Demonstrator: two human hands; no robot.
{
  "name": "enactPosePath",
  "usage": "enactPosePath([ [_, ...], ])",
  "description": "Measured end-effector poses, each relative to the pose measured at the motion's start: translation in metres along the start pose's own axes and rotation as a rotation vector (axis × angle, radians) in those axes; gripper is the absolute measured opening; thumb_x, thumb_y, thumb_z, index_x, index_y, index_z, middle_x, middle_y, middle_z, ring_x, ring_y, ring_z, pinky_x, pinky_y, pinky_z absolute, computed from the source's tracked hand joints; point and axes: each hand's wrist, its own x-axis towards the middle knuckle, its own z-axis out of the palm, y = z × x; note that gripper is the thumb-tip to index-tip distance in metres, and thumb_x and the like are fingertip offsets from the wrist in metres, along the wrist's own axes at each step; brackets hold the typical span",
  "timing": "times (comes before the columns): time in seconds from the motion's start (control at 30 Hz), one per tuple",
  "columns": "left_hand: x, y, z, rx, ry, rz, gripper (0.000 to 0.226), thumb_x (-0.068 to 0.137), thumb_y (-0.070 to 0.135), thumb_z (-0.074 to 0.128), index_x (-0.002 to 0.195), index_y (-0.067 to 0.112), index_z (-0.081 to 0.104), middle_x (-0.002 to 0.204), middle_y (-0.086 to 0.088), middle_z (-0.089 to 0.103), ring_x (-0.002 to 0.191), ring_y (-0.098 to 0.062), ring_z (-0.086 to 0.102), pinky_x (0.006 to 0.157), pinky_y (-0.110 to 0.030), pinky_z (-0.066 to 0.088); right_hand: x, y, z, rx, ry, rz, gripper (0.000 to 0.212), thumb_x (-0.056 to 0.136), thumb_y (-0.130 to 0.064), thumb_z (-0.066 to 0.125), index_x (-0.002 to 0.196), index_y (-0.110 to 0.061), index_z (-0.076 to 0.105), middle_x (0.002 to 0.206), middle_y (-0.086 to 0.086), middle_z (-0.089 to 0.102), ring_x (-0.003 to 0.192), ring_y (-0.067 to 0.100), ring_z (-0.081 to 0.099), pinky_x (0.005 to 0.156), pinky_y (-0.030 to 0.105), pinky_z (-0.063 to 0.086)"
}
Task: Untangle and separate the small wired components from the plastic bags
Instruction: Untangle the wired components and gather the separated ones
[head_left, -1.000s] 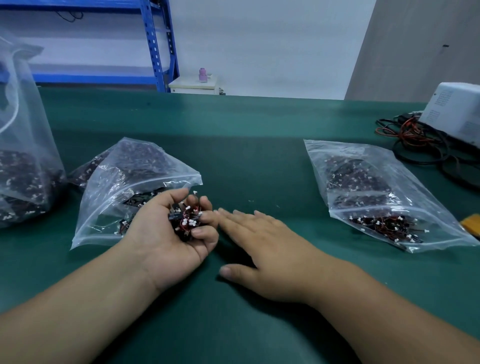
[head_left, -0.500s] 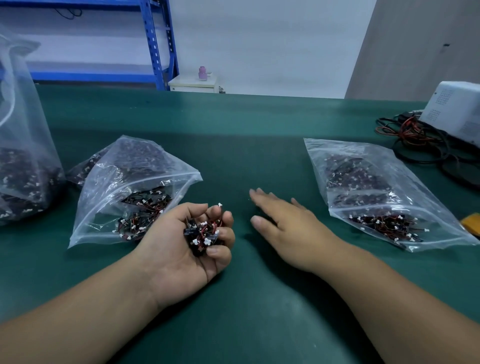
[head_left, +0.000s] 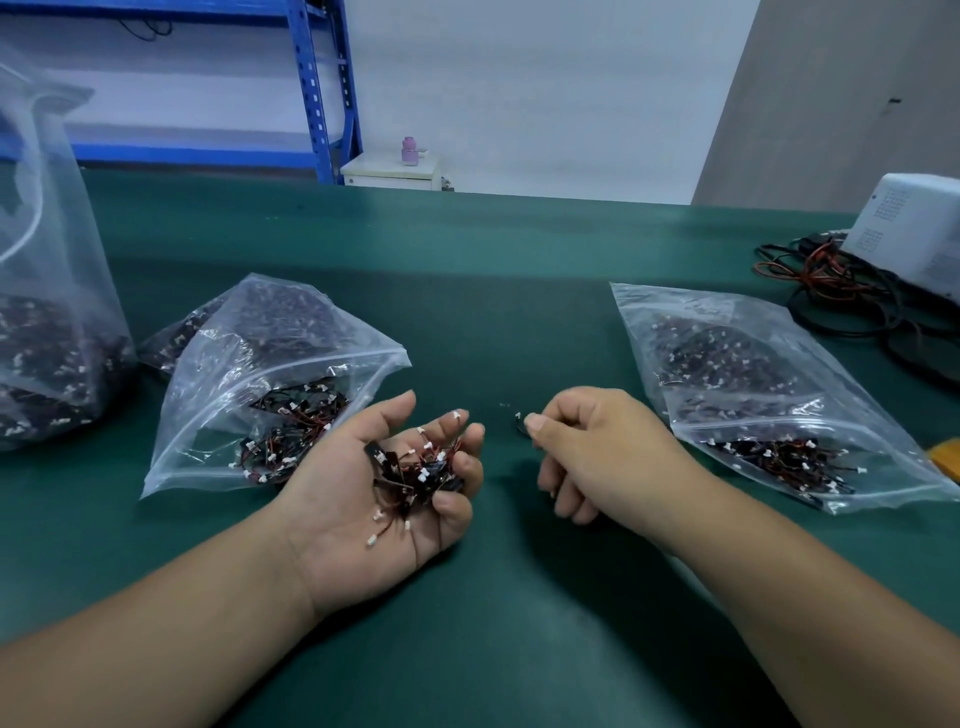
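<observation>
Green table (head_left: 519, 270); one plastic bag (head_left: 249, 374) just left of the left hand (head_left: 358, 499), a second bag (head_left: 753, 364) well to its right. Left hand cups tangled wired components (head_left: 421, 470), fingers curled; right hand (head_left: 608, 452) beside it pinches one component (head_left: 518, 417)

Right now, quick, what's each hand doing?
Left hand: palm up, fingers curled round a clump of wired parts.
Right hand: pinches one small wired part between thumb and forefinger.
</observation>
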Motion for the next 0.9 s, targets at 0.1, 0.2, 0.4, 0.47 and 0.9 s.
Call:
enactPosePath([
  [0.1,0.000,-0.001,0.001,-0.002,0.009,0.005,0.033,0.084,0.037,0.058,0.104,0.011,0.064,0.101,-0.008,0.065,0.075,-0.020,0.059,0.052,-0.025,0.044,0.001,0.000,0.002,0.140,0.096,-0.031,0.027,0.098,-0.027,0.058,0.076,-0.012,0.062,0.062,0.003,0.069,0.050,0.020,0.066,0.048,0.031,0.052],
  [0.2,-0.001,-0.001,0.002,-0.017,0.031,0.015,0.032,0.086,0.034,0.056,0.106,0.011,0.064,0.102,-0.009,0.067,0.078,-0.023,0.063,0.054,-0.027,0.051,0.001,0.000,0.003,0.400,0.195,-0.129,0.025,0.099,-0.015,0.057,0.075,-0.013,0.063,0.065,0.004,0.068,0.054,0.020,0.065,0.054,0.033,0.055],
  [0.4,0.001,-0.005,0.003,-0.125,0.111,0.115,0.041,0.093,0.043,0.051,0.109,0.008,0.065,0.105,-0.013,0.070,0.079,-0.029,0.068,0.058,-0.032,0.058,-0.004,0.008,0.003,0.221,0.444,-0.471,0.016,0.094,-0.025,0.049,0.087,-0.028,0.063,0.076,-0.003,0.065,0.062,0.013,0.064,0.060,0.024,0.053],
  [0.47,0.001,-0.007,0.004,-0.148,0.137,0.151,0.047,0.096,0.047,0.049,0.113,0.006,0.064,0.108,-0.015,0.070,0.084,-0.033,0.070,0.065,-0.037,0.060,-0.008,0.008,0.006,0.093,0.500,-0.587,0.017,0.096,-0.021,0.049,0.097,-0.024,0.066,0.080,-0.008,0.065,0.070,0.012,0.064,0.067,0.024,0.052],
  [0.9,-0.003,-0.010,0.009,-0.005,0.167,0.132,0.051,0.095,0.056,0.046,0.118,0.015,0.065,0.092,-0.010,0.074,0.064,-0.024,0.071,0.053,-0.031,0.059,-0.036,-0.002,0.048,-0.669,0.220,-0.956,0.036,0.093,-0.039,0.058,0.127,-0.029,0.065,0.122,-0.010,0.063,0.109,0.024,0.057,0.095,0.044,0.042],
])
